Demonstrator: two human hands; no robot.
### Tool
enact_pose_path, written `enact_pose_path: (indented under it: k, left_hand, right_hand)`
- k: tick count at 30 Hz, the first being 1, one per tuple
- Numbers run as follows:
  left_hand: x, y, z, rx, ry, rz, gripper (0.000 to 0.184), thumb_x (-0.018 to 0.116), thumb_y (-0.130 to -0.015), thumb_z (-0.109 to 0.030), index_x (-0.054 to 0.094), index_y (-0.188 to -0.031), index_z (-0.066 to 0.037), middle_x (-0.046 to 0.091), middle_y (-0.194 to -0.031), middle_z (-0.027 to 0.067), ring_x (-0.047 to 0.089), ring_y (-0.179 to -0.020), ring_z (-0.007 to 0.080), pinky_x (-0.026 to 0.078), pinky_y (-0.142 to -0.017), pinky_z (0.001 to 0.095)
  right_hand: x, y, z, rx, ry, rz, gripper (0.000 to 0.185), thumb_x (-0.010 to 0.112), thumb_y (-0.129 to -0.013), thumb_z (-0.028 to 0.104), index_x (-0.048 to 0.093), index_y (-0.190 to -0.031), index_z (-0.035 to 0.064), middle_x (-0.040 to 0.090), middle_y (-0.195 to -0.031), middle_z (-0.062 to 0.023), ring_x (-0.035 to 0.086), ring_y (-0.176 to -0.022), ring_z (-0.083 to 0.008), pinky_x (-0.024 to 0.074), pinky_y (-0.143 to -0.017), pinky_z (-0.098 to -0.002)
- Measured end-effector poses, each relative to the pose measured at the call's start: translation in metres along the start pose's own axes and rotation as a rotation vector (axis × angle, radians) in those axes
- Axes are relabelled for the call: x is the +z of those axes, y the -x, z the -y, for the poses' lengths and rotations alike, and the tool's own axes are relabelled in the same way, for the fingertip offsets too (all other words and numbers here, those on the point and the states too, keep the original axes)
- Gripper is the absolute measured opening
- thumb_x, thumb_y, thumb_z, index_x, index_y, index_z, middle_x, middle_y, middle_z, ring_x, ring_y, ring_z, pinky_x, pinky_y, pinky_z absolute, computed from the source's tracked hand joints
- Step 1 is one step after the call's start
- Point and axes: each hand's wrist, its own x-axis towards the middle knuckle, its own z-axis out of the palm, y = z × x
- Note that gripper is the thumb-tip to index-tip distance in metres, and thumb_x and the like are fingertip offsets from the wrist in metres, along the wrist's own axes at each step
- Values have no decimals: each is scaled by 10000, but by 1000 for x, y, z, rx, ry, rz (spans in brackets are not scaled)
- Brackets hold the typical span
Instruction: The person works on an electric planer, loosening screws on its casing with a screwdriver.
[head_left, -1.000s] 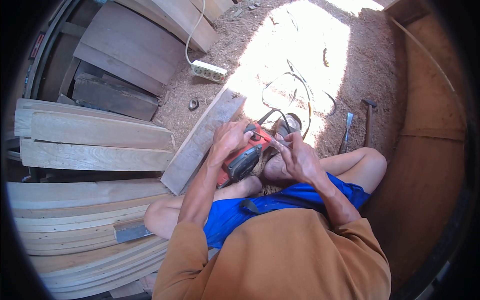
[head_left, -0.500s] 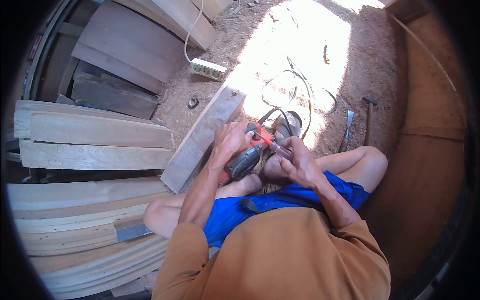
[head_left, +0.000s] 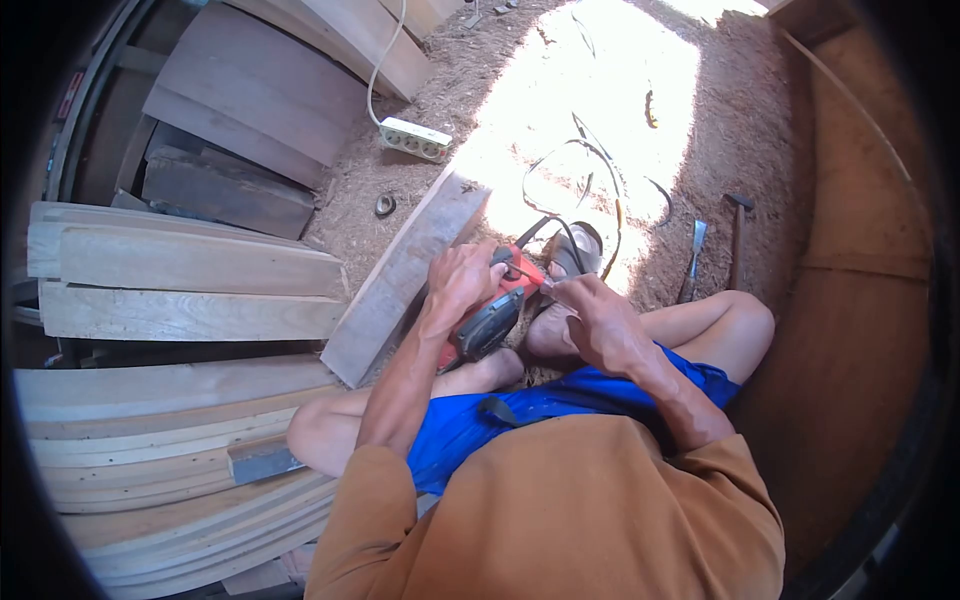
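Note:
A red and black power tool rests tilted between my legs, beside a wooden board. My left hand is wrapped over its upper left side and holds it. My right hand is closed round the handle of a screwdriver, whose red collar and thin shaft point left at the tool's top near my left fingers. Where the screwdriver's tip meets the tool is too small to make out. A black cord leads from the tool's far end over my sandal.
Plank stacks line the left side. A power strip and a tape roll lie on the sawdust-covered ground. To the right are a chisel, a hammer and a brown wooden panel.
My right hand has turned, its back now more upward and its fingers covering more of the screwdriver's handle. My left hand and the power tool have barely moved.

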Motion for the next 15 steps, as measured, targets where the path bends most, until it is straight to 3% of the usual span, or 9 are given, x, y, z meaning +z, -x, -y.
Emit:
enact_pose_path:
  k: [1,4,7,10,13,15]
  left_hand:
    - [0,-1,-1,-7,-12,7,332,774,-904,-321,696,-1093,-58,774,-977,217,752,-928,436,585,-803,565]
    - [4,1,-1,3,-10,-1,328,776,-899,-321,691,-1082,-62,775,-965,205,753,-911,436,588,-798,566]
    - [8,3,3,33,15,-38,317,775,-896,-316,682,-1059,-62,773,-946,195,753,-899,433,589,-793,567]
    - [8,2,2,38,10,-55,301,771,-893,-305,674,-1042,-62,771,-932,189,752,-893,432,586,-786,569]
    - [4,2,-2,-13,11,7,289,739,-907,-306,691,-1110,-106,774,-976,179,745,-940,424,578,-811,562]
    - [0,2,-2,-26,18,29,294,721,-914,-306,701,-1148,-128,775,-1000,175,741,-965,419,575,-826,558]
  right_hand:
    - [-1,0,-1,-112,122,7,279,649,-1011,100,637,-1278,21,690,-1077,-195,716,-894,-268,594,-759,-411]
    - [8,2,-6,-107,70,-6,275,630,-1038,139,650,-1276,1,699,-980,-167,711,-822,-267,589,-725,-401]
    - [24,-7,-8,547,-729,46,302,599,-1071,200,637,-1273,-22,698,-876,-135,709,-756,-267,583,-694,-398]
    - [25,-8,-18,950,-1276,188,345,575,-1094,260,627,-1267,-34,704,-841,-118,692,-701,-242,569,-679,-394]
    - [11,-9,8,504,-278,49,341,655,-1023,260,633,-1223,-16,739,-978,-283,744,-929,-414,588,-786,-453]
    - [-3,-11,18,216,62,65,293,650,-1021,228,638,-1209,3,723,-931,-251,733,-865,-427,584,-758,-483]
